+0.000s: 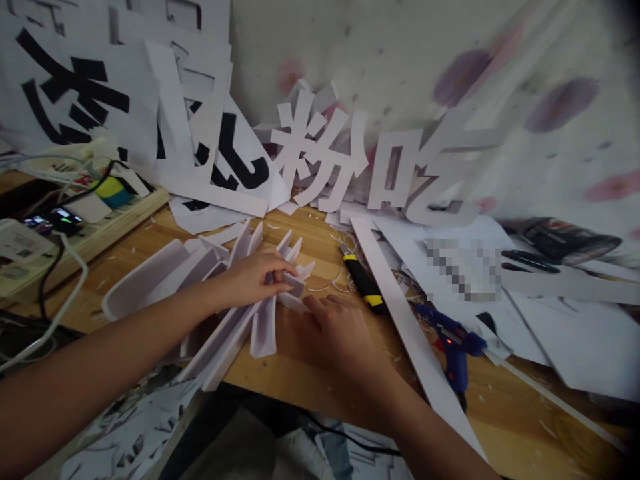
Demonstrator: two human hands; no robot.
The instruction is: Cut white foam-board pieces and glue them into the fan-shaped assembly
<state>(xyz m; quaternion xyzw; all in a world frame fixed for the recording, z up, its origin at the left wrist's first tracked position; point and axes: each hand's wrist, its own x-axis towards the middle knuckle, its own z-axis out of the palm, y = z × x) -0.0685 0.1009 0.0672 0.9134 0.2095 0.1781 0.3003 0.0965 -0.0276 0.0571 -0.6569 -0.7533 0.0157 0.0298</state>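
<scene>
A hollow white letter (230, 347) with thin upright walls, apparently foam board, lies on the wooden table, its open side up. My left hand (257, 277) reaches across it, thumb and fingers closed on one of its short walls. Just to the right, my right hand (343, 327) has its fingers curled together at the end of a thin white strip (291, 302) on the letter's right side. Its thumb is mostly hidden. Left of my left hand stands another white walled piece (145, 273), close against the letter; whether they are joined I cannot tell.
A black-and-yellow utility knife (364, 280) lies right of my hands, beside a long white strip (400, 313). Beyond it is a blue glue gun (453, 340) with a red light. Finished white characters (320, 153) lean at the back. A power strip (90, 233) with cables is left.
</scene>
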